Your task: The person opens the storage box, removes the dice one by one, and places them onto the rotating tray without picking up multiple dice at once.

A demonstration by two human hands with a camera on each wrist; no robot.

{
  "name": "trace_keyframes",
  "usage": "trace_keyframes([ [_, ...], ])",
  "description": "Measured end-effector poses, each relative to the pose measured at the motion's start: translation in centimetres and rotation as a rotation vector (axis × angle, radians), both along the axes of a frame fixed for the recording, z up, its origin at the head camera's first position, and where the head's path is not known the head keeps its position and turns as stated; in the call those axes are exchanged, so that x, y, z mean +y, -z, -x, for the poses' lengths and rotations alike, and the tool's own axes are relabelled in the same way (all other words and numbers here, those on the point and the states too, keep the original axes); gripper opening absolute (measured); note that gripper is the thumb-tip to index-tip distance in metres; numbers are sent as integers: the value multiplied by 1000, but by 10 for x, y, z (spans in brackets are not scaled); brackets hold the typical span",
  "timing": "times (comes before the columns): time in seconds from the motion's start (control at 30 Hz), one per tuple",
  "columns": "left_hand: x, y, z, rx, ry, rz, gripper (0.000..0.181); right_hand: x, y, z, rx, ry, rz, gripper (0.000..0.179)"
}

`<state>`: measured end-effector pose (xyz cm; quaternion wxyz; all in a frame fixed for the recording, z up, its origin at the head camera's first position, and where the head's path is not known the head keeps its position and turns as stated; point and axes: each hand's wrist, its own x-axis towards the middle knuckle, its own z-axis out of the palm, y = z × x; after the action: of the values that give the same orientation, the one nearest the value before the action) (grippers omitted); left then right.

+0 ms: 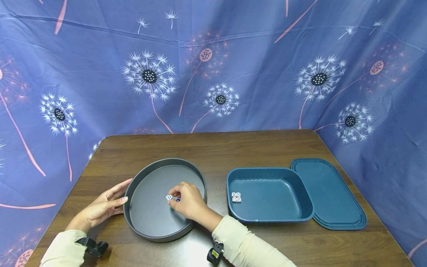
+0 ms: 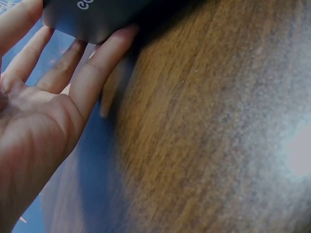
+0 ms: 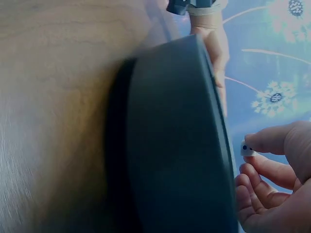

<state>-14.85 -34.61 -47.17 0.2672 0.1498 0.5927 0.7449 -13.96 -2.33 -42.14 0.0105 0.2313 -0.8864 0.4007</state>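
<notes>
My right hand [image 1: 188,200] pinches a white die [image 1: 169,197] with black pips between thumb and fingertip, above the floor of a round dark grey pan [image 1: 150,222]. In the right wrist view the die [image 3: 247,148] shows at the fingertips, beyond the pan wall [image 3: 180,131]. A small dark blue thing [image 1: 178,200] peeks out by the fingers; its kind is unclear. My left hand [image 1: 103,205] rests its fairly straight fingers and thumb against the pan's left side. The left wrist view shows those fingers [image 2: 92,73] touching the outer wall.
Right of the pan stands a teal rectangular container [image 1: 270,218], with several white dice [image 1: 236,197] grouped at its left side. Its teal lid [image 1: 333,193] lies farther right, partly under the container. The wooden table [image 1: 217,148] ends at a blue dandelion-print cloth [image 1: 253,74].
</notes>
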Motion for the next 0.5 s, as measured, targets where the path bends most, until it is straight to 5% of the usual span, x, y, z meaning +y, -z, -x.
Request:
trace_keyframes([
  [0.5,1,0,1,-1,-6,2,64,-23,28,-6,157,21,-129,12],
])
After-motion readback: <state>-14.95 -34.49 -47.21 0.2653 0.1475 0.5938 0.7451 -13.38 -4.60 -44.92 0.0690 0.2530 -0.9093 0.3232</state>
